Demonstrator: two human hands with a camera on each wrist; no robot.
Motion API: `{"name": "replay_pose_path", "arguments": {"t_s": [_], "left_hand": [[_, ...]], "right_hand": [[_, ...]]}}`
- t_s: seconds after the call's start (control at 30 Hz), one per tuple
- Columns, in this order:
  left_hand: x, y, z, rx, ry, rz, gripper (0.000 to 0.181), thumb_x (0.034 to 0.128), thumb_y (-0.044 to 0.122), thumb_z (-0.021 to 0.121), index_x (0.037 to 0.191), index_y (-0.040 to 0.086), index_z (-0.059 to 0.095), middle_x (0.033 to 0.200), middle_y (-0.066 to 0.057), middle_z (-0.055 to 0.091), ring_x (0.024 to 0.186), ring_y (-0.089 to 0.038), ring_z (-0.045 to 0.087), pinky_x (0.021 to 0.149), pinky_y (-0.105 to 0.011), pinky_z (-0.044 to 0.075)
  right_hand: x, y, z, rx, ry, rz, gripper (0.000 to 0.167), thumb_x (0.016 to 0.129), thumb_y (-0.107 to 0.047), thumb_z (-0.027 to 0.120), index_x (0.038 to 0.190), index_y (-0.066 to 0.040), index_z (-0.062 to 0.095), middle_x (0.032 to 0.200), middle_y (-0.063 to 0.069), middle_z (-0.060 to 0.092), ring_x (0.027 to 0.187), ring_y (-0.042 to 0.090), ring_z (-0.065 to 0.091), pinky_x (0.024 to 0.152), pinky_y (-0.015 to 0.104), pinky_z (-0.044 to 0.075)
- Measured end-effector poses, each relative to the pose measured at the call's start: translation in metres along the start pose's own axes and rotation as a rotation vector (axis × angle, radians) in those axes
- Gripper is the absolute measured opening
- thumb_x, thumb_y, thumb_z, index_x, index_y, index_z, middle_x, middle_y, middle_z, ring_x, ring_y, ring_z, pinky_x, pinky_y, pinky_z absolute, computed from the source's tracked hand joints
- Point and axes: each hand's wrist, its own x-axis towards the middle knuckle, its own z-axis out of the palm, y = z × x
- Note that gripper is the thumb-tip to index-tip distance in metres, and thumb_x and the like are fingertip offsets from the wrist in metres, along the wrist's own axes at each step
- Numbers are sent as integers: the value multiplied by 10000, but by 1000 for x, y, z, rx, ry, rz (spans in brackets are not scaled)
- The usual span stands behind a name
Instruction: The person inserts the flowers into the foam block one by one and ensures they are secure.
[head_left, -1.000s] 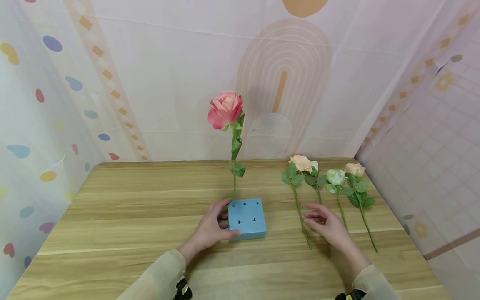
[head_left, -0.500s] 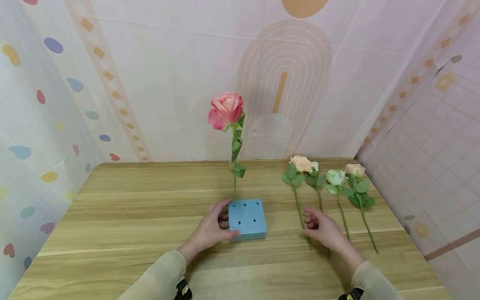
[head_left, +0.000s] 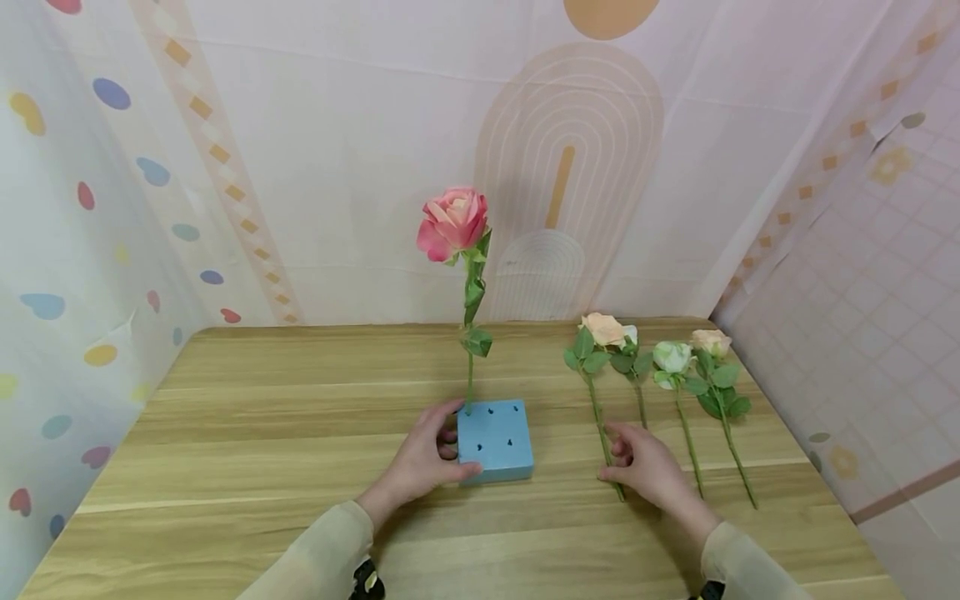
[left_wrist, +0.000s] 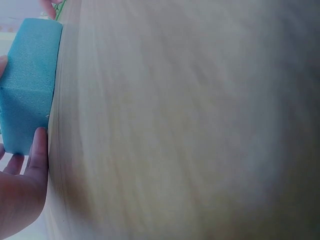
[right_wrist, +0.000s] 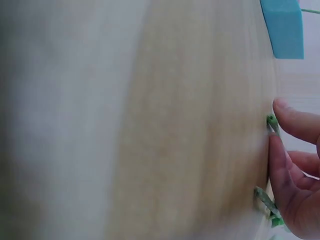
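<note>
A blue foam block (head_left: 495, 454) with several small dark holes in its top lies on the table. My left hand (head_left: 422, 454) grips its left side, thumb at the front and fingers behind. A pink rose (head_left: 454, 223) stands upright in the block's back left corner. Over the stem of a peach rose (head_left: 602, 327), the leftmost lying flower, is my right hand (head_left: 651, 467). Its thumb and fingers lie on either side of that green stem (right_wrist: 271, 121), with a gap still showing around it in the right wrist view.
Right of that stem lie a white rose (head_left: 630, 336), partly hidden by the hand, a greenish-white rose (head_left: 672, 357) and another peach rose (head_left: 711, 342). A patterned cloth (head_left: 375, 167) hangs behind the wooden table (head_left: 285, 417) and along both sides.
My right hand has come slightly left and nearer the front, down to the leftmost peach rose's stem, its thumb now across it. The left hand and block stay put.
</note>
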Motion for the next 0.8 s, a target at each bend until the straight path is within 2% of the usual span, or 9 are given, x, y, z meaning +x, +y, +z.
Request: {"name": "replay_pose_path", "arguments": {"t_s": [0.23,0.53,0.8], "left_hand": [[0,0,0,-2,1,-4,937,698,114,906,1489,56,409,1386,-183,392,1034,-260,526,821,-322,532],[0,0,0,-3,0,0,930,706,115,904,1491,61,409,1397,-183,388,1040,-262,524,828,-327,532],[0,1,0,-15,-9,2,925,711,119,902,1491,58,408,1408,-187,377,1048,-264,523,833,-336,531]], "right_hand": [[-2,0,2,-32,14,31,687,783,-124,850,1367,57,536,861,-13,552,783,145,527,709,340,465],[-3,-2,2,-2,30,66,570,830,-89,795,1345,22,580,860,-27,600,786,130,553,689,322,465],[-4,-3,1,64,29,116,478,844,-87,779,1288,12,630,884,-3,631,757,135,579,598,286,503]]}}
